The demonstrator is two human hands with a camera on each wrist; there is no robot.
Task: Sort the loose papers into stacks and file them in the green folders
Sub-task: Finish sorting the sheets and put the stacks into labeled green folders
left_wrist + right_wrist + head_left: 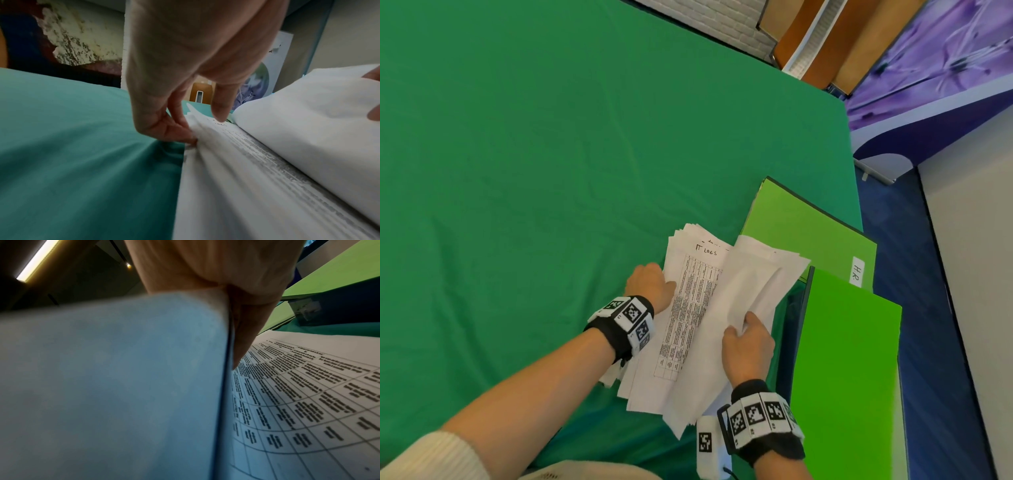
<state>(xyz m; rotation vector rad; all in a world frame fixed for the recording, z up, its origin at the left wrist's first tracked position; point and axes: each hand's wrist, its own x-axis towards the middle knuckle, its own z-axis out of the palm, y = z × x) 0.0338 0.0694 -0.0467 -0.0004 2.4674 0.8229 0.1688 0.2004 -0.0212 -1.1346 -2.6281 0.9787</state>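
Broadly, a green-draped surface (551, 171) carries everything, and places below are given relative to the paper pile (688, 308) near its right edge. Two green folders lie beyond and right of the pile: the far folder (801, 233), labelled "H.R.", touches the pile's far corner, and the near folder (849, 359) lies just beside its right edge. The pile's long axis runs from the person diagonally away toward the far folder. At the pile's left edge, the left hand (650, 284) pinches the sheet edges between curled fingers (176, 128) and thumb. At the pile's right side, the right hand (748, 346) grips a lifted bundle of sheets (753, 284), turned up and over toward the folders. The right hand is judged nearer both folders, so a transfer would likely fall to it. The head view alone shows the handwritten heading "IT LOGS"; the right wrist view alone shows the printed table (308, 394) under the lifted bundle; the left wrist view alone shows the pinch at the edge.
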